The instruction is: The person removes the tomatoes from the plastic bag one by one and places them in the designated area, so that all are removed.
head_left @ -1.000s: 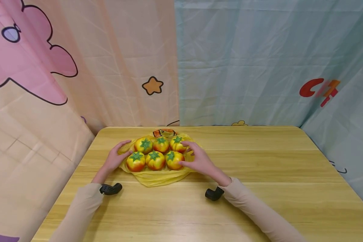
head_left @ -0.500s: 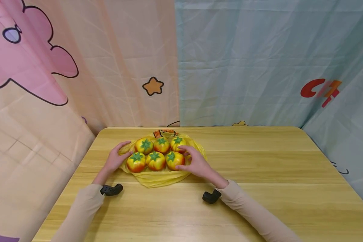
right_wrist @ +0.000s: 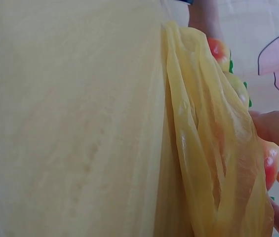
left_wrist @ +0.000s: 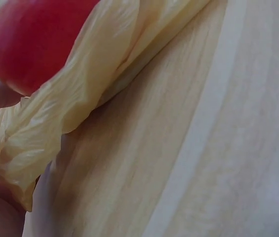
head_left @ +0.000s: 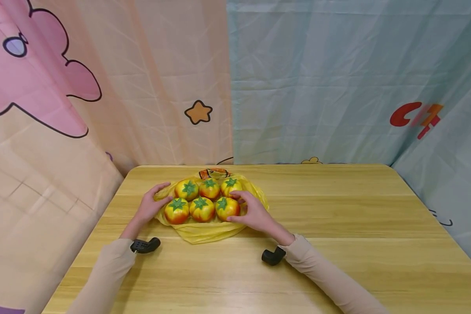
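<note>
Several yellow-red tomatoes with green star-shaped tops stand in two rows on a yellow plastic bag in the head view. The right hand curls its thumb and fingers around the front right tomato. The left hand lies spread at the bag's left side, its thumb close to the front left tomato. In the left wrist view a fold of the bag lies between thumb and fingers. Raised folds of the bag hide part of the right hand's hold in the right wrist view.
The wooden table extends to the right and in front of the bag. Printed curtains hang behind it and along both sides. An orange print shows on the bag's far edge. Black wrist cameras sit on both wrists.
The right hand has shifted a little left and nearer the body, its fingers drawing in from the back right tomato onto the front right one. The left hand and the tomatoes stay almost still.
</note>
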Motion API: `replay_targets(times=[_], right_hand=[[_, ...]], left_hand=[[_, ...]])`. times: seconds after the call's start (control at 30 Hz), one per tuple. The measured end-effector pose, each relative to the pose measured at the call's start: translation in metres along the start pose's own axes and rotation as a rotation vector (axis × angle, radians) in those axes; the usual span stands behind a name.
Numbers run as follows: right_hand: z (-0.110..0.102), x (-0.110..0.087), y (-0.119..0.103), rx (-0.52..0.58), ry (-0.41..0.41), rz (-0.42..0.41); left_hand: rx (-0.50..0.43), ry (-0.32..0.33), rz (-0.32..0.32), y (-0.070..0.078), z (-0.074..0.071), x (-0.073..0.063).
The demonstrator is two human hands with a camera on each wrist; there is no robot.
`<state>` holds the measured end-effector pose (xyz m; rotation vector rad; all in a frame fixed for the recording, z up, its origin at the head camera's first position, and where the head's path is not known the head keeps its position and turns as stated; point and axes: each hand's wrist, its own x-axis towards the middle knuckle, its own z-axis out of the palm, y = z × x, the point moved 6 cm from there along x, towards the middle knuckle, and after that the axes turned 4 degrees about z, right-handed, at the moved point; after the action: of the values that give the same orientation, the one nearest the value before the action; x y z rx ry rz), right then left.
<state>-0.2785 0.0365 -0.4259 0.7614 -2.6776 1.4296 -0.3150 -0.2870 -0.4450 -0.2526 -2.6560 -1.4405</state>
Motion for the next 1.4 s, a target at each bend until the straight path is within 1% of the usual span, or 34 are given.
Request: replay_targets(times=[0.17, 0.4, 0.67, 0.93, 1.23, 1.4], right_hand=[[0.0013, 0.0003, 0.0023, -0.018, 0.003, -0.007], [0.0024, 0.0005, 0.0036, -0.006, 0.001, -0.015], [0.0039, 0.0007, 0.0041, -0.011, 0.007, -0.020], [0.0056, 0.0009, 0.0046, -0.038, 0.001, 0.008], [0.0074, 0.0016, 0.0067, -0.047, 0.000, 0.023], [0.0068, 0.0007, 0.0060, -0.039, 0.016, -0.013]], left_hand=[[-0.009, -0.001, -0.005, -0.0010, 0.0013, -0.0011], [-0.030, 0.008, -0.009, -0.0027, 0.0016, -0.0027], [-0.024, 0.012, -0.004, -0.0014, 0.0021, -0.0034], [-0.032, 0.020, 0.002, -0.0033, 0.0028, -0.0039], [-0.026, 0.023, -0.011, -0.0047, 0.0029, -0.0044], [-0.037, 0.026, -0.018, -0.0056, 0.0028, -0.0054]])
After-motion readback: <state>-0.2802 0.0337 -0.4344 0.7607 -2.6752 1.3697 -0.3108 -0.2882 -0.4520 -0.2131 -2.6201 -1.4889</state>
